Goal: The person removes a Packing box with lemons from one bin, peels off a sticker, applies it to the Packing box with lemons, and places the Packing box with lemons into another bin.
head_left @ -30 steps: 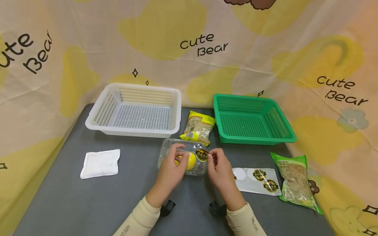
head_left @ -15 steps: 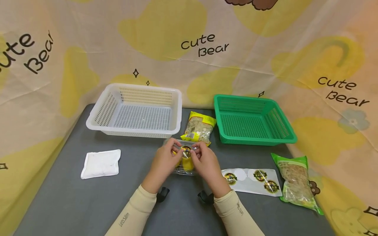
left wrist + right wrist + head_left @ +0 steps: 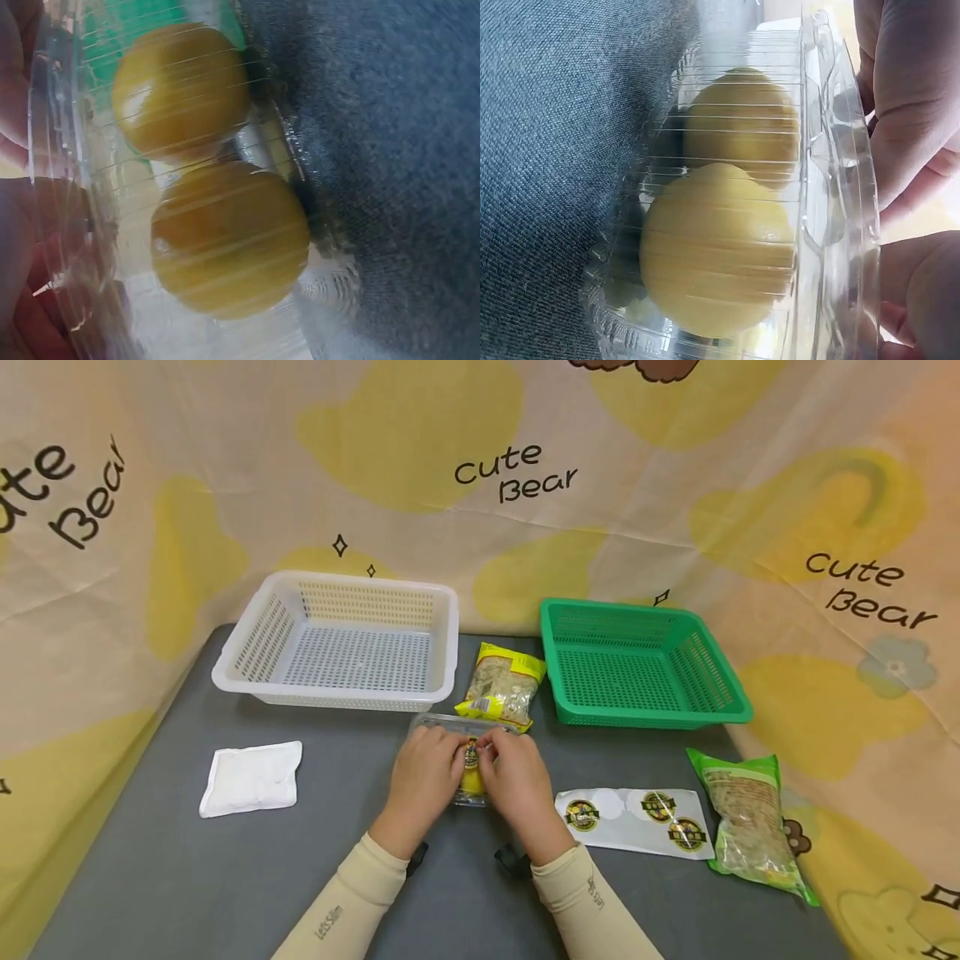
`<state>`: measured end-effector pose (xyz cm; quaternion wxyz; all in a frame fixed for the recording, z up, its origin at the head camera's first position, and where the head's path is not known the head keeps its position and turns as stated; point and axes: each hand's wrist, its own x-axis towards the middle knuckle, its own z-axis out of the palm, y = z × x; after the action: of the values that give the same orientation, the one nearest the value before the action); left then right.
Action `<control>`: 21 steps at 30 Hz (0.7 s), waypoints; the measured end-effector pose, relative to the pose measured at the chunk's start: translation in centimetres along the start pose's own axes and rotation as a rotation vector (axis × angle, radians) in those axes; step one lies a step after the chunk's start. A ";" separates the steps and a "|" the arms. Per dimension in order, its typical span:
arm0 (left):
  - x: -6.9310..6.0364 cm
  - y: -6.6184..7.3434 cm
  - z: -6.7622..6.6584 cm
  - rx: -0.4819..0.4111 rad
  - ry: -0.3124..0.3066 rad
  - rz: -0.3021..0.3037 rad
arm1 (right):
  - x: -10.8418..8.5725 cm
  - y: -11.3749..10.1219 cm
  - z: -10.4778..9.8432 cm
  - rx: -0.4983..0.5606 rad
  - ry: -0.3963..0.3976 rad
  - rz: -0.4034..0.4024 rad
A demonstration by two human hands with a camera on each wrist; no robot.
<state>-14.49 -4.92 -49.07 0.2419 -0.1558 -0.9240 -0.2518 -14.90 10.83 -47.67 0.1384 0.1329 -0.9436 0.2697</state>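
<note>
In the head view, my left hand and right hand meet over a clear plastic container. Their fingertips pinch opposite sides of a round black-and-gold sticker, held at the lid; whether all of it touches the plastic is hidden by the fingers. Yellow fruit shows beneath. Through the container's ridged side, the left wrist view shows two round fruits, one higher and one lower. The right wrist view also shows two fruits, with fingers above the lid edge.
Behind are a white basket, a yellow snack packet and a green basket. To the right lie a sticker sheet and a green-ended packet; a white pouch lies left on the grey table.
The right hand has moved left with the sticker, which now sits centrally over the container. The left hand took its other side, and both hands have drawn close together.
</note>
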 end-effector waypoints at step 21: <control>-3.1 0.3 -0.1 0.178 -0.189 -0.026 | -3.2 -1.0 1.0 -0.297 -0.021 -0.008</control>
<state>-11.74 -5.23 -50.51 0.1633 -0.1445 -0.9634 -0.1561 -11.83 10.02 -49.02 0.1480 0.1176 -0.9740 0.1252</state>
